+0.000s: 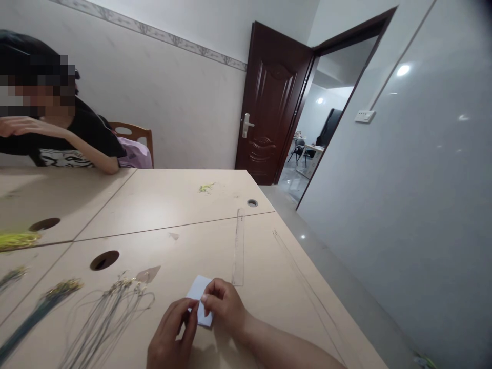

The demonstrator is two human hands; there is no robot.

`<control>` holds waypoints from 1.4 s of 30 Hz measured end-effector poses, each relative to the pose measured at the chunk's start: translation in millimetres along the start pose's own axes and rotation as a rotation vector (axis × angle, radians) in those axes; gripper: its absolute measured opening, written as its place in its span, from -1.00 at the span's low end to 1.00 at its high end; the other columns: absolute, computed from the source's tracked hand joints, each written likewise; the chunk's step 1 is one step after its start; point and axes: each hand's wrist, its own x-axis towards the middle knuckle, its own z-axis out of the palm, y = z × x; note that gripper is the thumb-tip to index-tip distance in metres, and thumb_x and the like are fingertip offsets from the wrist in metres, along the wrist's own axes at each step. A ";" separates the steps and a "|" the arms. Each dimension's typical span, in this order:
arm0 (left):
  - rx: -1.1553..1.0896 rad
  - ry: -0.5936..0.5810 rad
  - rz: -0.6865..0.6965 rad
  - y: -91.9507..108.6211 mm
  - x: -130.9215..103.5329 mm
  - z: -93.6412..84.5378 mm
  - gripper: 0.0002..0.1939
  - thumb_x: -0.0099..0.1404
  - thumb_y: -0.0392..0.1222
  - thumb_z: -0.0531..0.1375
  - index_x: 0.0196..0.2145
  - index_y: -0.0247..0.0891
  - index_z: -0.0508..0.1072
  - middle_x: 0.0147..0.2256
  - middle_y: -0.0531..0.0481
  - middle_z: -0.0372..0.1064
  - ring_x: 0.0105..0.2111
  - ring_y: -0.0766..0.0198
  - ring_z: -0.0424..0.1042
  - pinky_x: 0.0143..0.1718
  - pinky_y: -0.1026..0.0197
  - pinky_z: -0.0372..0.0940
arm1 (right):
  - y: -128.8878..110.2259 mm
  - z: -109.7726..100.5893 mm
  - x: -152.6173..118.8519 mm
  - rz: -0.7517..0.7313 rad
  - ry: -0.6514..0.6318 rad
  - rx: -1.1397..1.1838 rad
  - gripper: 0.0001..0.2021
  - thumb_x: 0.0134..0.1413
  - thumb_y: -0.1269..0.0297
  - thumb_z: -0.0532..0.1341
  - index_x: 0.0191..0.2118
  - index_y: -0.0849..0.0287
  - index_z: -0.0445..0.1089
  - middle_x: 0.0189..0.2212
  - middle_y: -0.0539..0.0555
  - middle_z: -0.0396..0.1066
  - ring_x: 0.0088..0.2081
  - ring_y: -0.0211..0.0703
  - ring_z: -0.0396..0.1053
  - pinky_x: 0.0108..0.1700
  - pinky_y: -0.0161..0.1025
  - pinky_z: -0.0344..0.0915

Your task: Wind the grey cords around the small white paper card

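My left hand [173,328] and my right hand [226,307] meet over a small white block or pad [200,287] near the table's front. Both hands have thumb and fingers pinched together, fingertips almost touching. Whatever lies between them is too small to make out. Left of my hands, a loose bundle of thin grey cords [115,312] with gold-coloured ends is spread on the tabletop. A denser dark green bundle of cords [42,310] lies farther left. A clear ruler [239,251] rests just beyond my right hand.
A long thin cord [303,277] runs along the right table edge. Yellow-green cords [19,239] lie at the left, small yellow scraps [206,188] at the back. Round holes [104,260] pierce the tabletop [172,200]. A person [80,128] sits across at the left.
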 end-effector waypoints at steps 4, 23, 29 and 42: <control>-0.005 -0.013 0.002 -0.5 -0.9 -0.6 -0.86 0.23 -0.12 0.07 -0.28 -0.20 0.33 -0.31 0.02 0.33 -0.39 0.37 0.36 -0.35 0.39 0.29 | 1.9 -1.0 0.5 0.007 -0.015 0.014 -0.84 -0.21 0.27 0.22 -0.53 0.23 0.24 -0.71 -0.08 0.25 -0.64 -0.36 0.16 -0.51 -0.36 0.10; 0.018 -0.031 -0.090 2.3 0.2 -2.3 -0.83 0.24 -0.08 0.05 -0.29 -0.20 0.33 -0.33 0.02 0.34 -0.44 0.36 0.33 -0.42 0.37 0.29 | 0.7 -2.7 2.1 0.041 -0.008 0.008 -0.81 -0.24 0.22 0.23 -0.52 0.22 0.25 -0.71 -0.08 0.26 -0.63 -0.36 0.17 -0.51 -0.37 0.09; -0.012 -0.046 -0.049 4.7 1.2 -3.3 -0.86 0.22 -0.11 0.07 -0.31 -0.20 0.33 -0.35 0.02 0.36 -0.43 0.35 0.36 -0.39 0.36 0.30 | 3.7 -2.4 1.4 0.037 -0.018 0.008 -0.82 -0.24 0.23 0.23 -0.52 0.22 0.26 -0.72 -0.10 0.25 -0.64 -0.36 0.16 -0.51 -0.36 0.10; 0.006 -0.072 -0.016 -2.2 -1.6 -1.4 -0.87 0.24 -0.14 0.06 -0.30 -0.21 0.33 -0.34 0.03 0.35 -0.39 0.36 0.37 -0.34 0.37 0.29 | -3.8 -0.7 -0.3 0.038 0.002 -0.011 -0.81 -0.25 0.22 0.23 -0.55 0.21 0.23 -0.73 -0.10 0.23 -0.64 -0.37 0.14 -0.51 -0.36 0.08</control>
